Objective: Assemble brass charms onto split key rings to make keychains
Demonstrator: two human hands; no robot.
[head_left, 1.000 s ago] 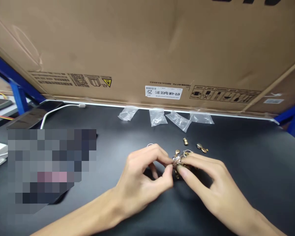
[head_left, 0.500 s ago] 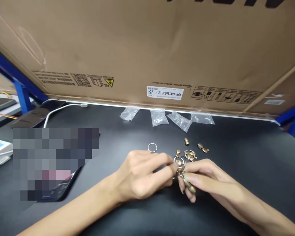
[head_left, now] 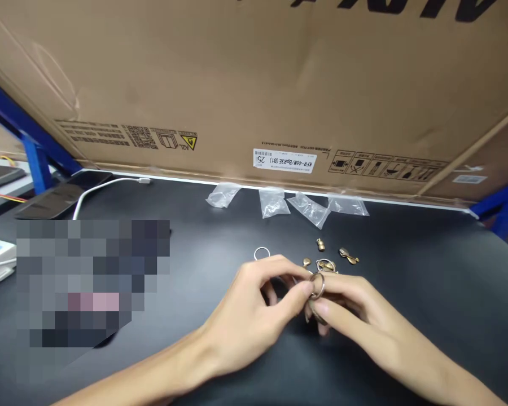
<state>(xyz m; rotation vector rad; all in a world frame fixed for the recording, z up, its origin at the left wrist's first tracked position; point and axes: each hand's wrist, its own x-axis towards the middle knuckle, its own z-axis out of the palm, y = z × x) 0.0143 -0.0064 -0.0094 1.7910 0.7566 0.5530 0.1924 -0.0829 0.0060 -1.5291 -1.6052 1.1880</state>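
Note:
My left hand [head_left: 254, 307] pinches a silver split key ring [head_left: 319, 286] between thumb and fingers. Against its fingertips, my right hand [head_left: 364, 310] is closed on a small brass-coloured charm [head_left: 319, 317], mostly covered by the thumb and fingers. Whether the charm is linked to the ring cannot be seen. Just beyond the hands lie another key ring with a brass charm [head_left: 327, 265] and a small round brass piece [head_left: 307, 262]. A loose key ring [head_left: 261, 253] is partly behind my left hand.
Two more brass charms, a small gourd-like one [head_left: 320, 245] and a longer one [head_left: 349, 255], lie farther back. Several clear plastic bags [head_left: 274, 203] line the foot of a large cardboard box [head_left: 237, 84]. A white cable [head_left: 105, 183] and a blurred-out area are at left.
My left hand has turned, its thumb now on the near side of the ring. The ring has tipped up and shifted slightly right; my right fingers cover more of the charm.

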